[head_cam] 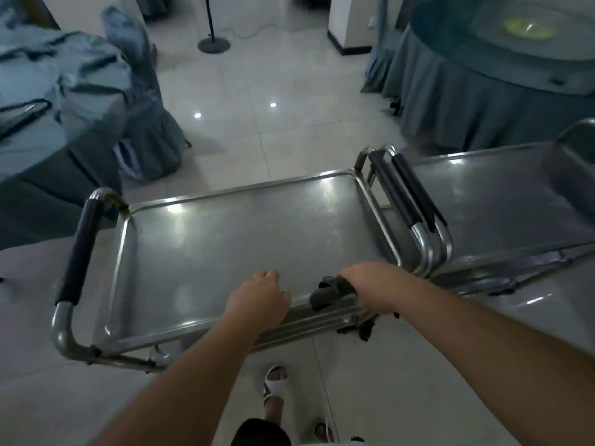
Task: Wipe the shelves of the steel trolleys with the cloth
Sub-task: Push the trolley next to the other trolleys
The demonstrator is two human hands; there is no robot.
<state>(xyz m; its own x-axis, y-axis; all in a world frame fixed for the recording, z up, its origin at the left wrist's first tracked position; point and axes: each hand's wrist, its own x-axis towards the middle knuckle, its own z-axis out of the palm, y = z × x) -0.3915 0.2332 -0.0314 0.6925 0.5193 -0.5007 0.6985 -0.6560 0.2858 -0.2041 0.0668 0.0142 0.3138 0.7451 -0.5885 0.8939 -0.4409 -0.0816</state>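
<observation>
A steel trolley (pixel 225 239) stands in front of me, its bare top shelf reflecting ceiling lights. Black-padded handles sit at its left (pixel 79 249) and right ends. My left hand (pixel 257 297) rests curled on the near rim of the top shelf. My right hand (pixel 373 288) grips a dark grey cloth (pixel 331 289) pressed against the same near rim, to the right. A second steel trolley (pixel 492 204) butts against the first on the right, its handle touching the first trolley's handle.
A table with pale cloths and a covered chair (pixel 141 101) stand at the left. A round draped table (pixel 483 75) with a glass turntable is at the back right. A lamp stand base (pixel 214 45) sits on the tiled floor beyond. My sandalled feet (pixel 273 381) are below.
</observation>
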